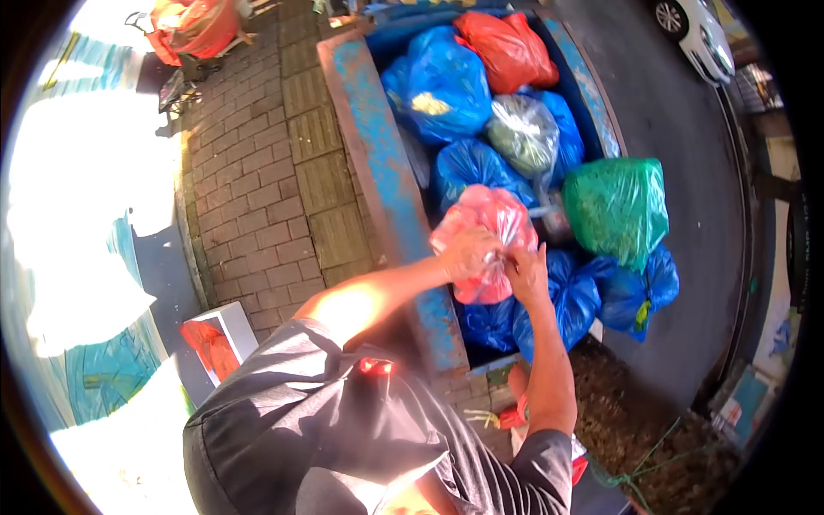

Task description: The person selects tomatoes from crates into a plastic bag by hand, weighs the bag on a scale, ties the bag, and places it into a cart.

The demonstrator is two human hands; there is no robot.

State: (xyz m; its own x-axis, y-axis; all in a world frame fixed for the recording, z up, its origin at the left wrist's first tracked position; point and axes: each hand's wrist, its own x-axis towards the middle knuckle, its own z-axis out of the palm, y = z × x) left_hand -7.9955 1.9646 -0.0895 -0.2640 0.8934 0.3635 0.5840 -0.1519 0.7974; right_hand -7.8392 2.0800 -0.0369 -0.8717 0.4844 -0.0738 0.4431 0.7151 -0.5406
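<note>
A full, see-through pinkish-red plastic bag (482, 206) is in front of me, over the near part of a blue metal dumpster. My left hand (470, 252) is closed on the bag's gathered top. Close beside it, my right hand (525, 269) pinches the same twisted neck. The fingers partly cover the neck, so I cannot tell whether it is knotted. Blue garbage bags (566, 296) lie just beyond and under my right forearm. Another blue bag (479, 167) sits behind the pink one.
The rusty-rimmed dumpster (378, 163) also holds a red bag (508, 53), a clear bag (522, 136) and a green bag (620, 206) at its right edge. Brick paving (245, 189) runs along the left. On the road to the right stands a white car (699, 39).
</note>
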